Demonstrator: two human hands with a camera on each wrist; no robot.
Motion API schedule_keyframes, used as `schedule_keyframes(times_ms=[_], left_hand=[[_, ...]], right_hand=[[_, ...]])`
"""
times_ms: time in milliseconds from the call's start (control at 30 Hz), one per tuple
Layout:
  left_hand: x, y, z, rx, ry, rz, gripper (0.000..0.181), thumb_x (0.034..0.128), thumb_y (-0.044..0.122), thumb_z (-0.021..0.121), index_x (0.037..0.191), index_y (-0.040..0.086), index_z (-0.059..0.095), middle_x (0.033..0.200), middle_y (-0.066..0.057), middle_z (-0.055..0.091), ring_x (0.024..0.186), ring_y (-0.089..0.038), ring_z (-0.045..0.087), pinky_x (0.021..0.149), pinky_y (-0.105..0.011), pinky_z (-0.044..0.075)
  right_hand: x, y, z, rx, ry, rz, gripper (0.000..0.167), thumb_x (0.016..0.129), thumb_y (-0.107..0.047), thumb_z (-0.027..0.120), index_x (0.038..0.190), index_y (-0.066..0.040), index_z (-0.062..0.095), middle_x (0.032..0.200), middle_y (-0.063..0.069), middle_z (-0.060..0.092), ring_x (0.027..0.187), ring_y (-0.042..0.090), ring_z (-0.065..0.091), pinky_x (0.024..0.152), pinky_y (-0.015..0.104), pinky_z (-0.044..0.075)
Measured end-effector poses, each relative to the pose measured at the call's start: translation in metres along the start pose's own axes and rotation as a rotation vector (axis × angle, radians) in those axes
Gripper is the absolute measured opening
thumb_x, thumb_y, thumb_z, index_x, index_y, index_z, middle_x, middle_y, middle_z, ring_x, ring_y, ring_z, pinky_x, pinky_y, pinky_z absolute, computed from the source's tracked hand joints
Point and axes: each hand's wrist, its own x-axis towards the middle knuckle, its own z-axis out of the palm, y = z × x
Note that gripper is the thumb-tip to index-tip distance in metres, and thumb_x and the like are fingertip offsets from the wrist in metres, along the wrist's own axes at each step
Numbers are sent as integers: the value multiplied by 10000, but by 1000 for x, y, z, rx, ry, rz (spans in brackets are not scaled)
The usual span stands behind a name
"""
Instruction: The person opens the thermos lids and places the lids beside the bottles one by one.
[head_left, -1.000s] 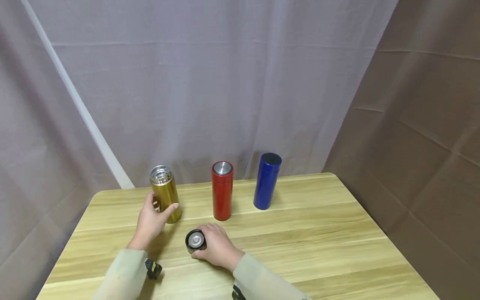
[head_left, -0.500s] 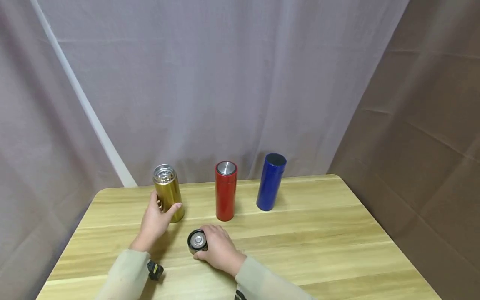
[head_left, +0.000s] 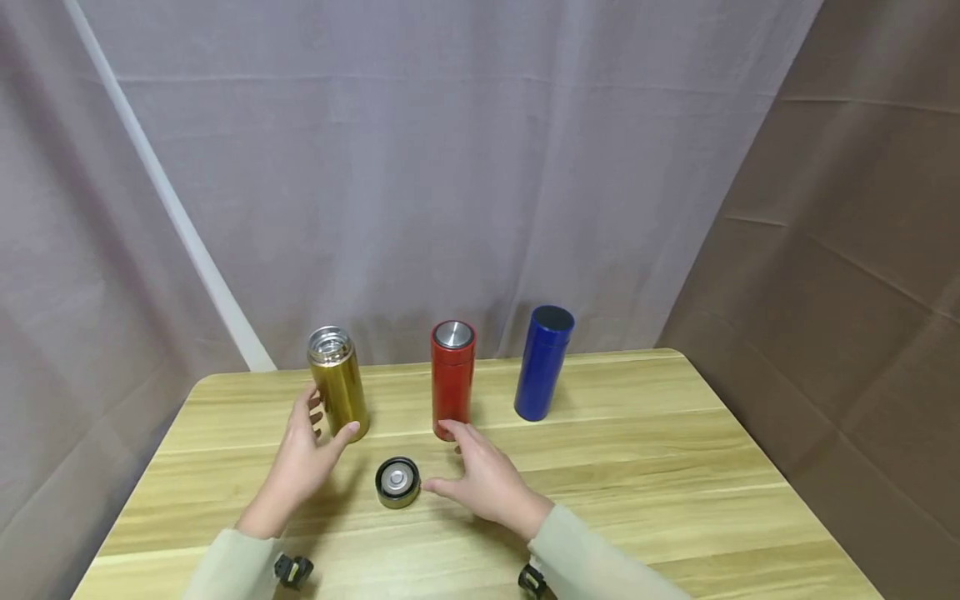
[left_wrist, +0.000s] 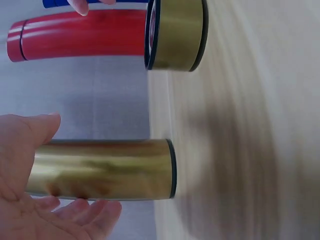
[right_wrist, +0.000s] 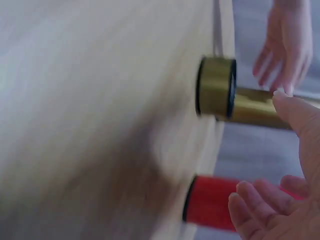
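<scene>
A gold vacuum flask (head_left: 342, 390) stands upright at the table's left back, its lid off and steel mouth showing. My left hand (head_left: 302, 463) is spread around its near side; in the left wrist view the thumb is apart from the flask, while contact of the fingertips is unclear. The flask's lid (head_left: 397, 485) lies upside down on the table, inner side up. Just right of it, my right hand (head_left: 489, 482) has spread fingers and holds nothing. Those fingers overlap the base of a red flask (head_left: 452, 383) in the head view; the right wrist view shows them apart from the lid.
A blue flask (head_left: 542, 367) with a dark top stands upright right of the red one, which has its silver lid on. All rest on a wood-grain table (head_left: 637, 483). Grey curtain (head_left: 450, 167) hangs behind the table, brown cloth (head_left: 862, 250) to the right.
My right hand has let go of the gold lid and moved right, its fingers spreading. The left hand has loosened from the gold flask and drawn slightly back. The lid stays on the table.
</scene>
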Motion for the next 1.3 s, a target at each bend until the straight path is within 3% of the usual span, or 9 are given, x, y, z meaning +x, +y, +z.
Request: schedule_keyframes(times_ms=[267,500,700,933,1300], left_hand=[[-18,7,9,-52,20,19,810,883,255,722,1434,-50,213,1298,-283,414,1185,-452,483,945,-533,457],[-21,17,19,-71,-15,76,781,857,241,751,1411,-14,262,1281,-250,453,1181,-421,504,954,-504,462],[-17,30,29,-57,-45,142,796,836,248,772,1425,15,290,1263,-197,500,1157,-387,526,938,-493,478],[-7,41,47,-92,-85,177,779,830,251,780,1417,38,315,1262,-139,508,1150,-342,539,922,-490,484],[14,53,70,-105,-119,164,765,820,255,790,1413,67,344,1273,-120,522,1166,-332,531,933,-494,480]], right_hand=[[3,17,-38,44,70,34,860,762,-509,777,1432,-113,413,1221,15,583,1012,171,588,822,349,507],[11,19,-58,102,142,64,828,751,-523,781,1406,-141,447,1179,-8,590,988,199,602,792,345,509],[22,17,-73,133,189,61,793,749,-436,817,1390,-123,471,1145,10,605,935,171,596,804,407,524],[30,14,-88,127,208,56,779,766,-469,793,1392,-144,464,1157,9,600,950,182,604,816,403,528],[48,0,-94,163,208,73,779,785,-562,730,1401,-181,446,1191,-21,601,997,162,601,831,376,524]])
